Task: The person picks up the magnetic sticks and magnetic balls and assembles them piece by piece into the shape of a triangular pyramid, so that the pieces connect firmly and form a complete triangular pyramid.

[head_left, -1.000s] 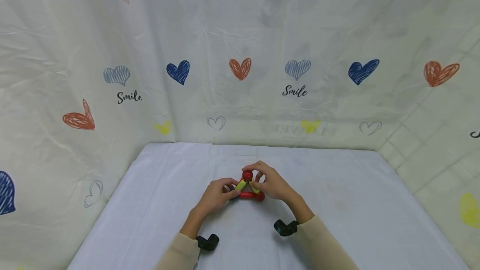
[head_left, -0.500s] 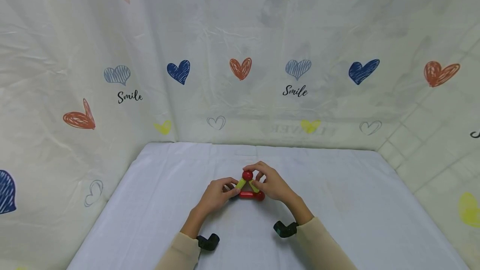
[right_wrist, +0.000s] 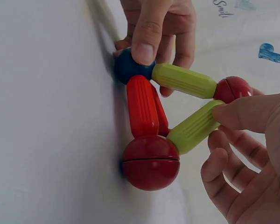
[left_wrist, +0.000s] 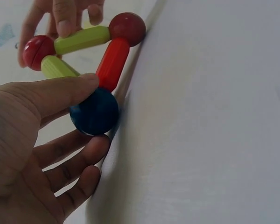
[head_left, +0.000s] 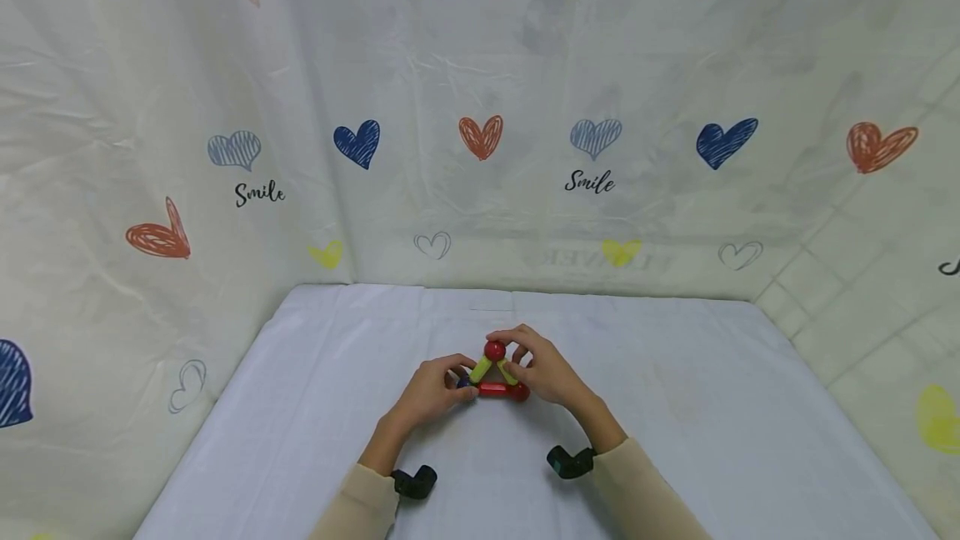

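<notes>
A triangle of magnetic building rods and balls stands upright on the table in the head view. Its top corner is a red ball (head_left: pixel 495 351), and another red ball (right_wrist: pixel 150 162) forms the lower right corner. The lower left corner is a blue ball (left_wrist: pixel 94 112). Two yellow-green rods (right_wrist: pixel 184 80) make the sloping sides, and a red rod (head_left: pixel 492 390) lies along the base. A second red rod (right_wrist: pixel 161 112) partly shows behind it. My left hand (head_left: pixel 431 390) grips the blue ball between thumb and fingers. With its thumb on the right yellow-green rod (right_wrist: pixel 196 126), my right hand (head_left: pixel 547 369) holds the top corner, forefinger on the red ball.
A white cloth covers the table (head_left: pixel 675 407). Behind it and at the sides hangs a pale sheet (head_left: pixel 480 207) printed with hearts and the word Smile. Dark wrist cameras (head_left: pixel 572 462) sit on both wrists, below beige sleeves.
My left thumb has shifted slightly down and left, so the blue ball now shows in the head view. The right hand and the triangle stay nearly where they were.
</notes>
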Demonstrator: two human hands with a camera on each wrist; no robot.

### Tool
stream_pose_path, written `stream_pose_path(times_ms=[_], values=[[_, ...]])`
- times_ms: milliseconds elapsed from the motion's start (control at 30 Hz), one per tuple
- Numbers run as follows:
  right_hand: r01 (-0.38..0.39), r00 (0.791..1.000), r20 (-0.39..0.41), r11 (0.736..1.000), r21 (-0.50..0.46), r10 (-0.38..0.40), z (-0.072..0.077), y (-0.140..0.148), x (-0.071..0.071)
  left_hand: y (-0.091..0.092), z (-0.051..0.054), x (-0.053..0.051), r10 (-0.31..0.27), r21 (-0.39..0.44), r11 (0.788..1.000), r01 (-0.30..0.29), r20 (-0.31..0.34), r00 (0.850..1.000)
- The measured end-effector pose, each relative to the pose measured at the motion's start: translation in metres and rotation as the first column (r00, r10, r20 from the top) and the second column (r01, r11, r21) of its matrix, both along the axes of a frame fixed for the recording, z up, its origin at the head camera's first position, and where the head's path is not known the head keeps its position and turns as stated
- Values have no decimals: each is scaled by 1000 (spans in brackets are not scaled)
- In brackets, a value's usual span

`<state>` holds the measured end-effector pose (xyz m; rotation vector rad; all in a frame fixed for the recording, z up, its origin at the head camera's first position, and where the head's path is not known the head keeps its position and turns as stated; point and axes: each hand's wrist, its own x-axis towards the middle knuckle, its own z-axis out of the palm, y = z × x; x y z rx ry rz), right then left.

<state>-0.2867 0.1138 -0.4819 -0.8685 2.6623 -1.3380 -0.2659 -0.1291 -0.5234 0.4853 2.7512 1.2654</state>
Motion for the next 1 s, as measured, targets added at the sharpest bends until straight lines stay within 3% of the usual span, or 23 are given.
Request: stream_pose_path(times_ms=[200,367,567,1000], values=[[82,994,69,996,23,-84,-6,7,5,-4,0,-1,-14,1,1000,14,38,999],[137,978,149,987,88,-149,-13,17,8,-4,-1,-2,-1,-2,1000,1,39,999],[87,965,229,980,179,-128,-20,26,9,-3,-1,-2,27,-4,1000,-27,36,999],[53,964,247,982,183,-98,-22,28,6,-1,0,-2,34,-16,999,-34,31,999]])
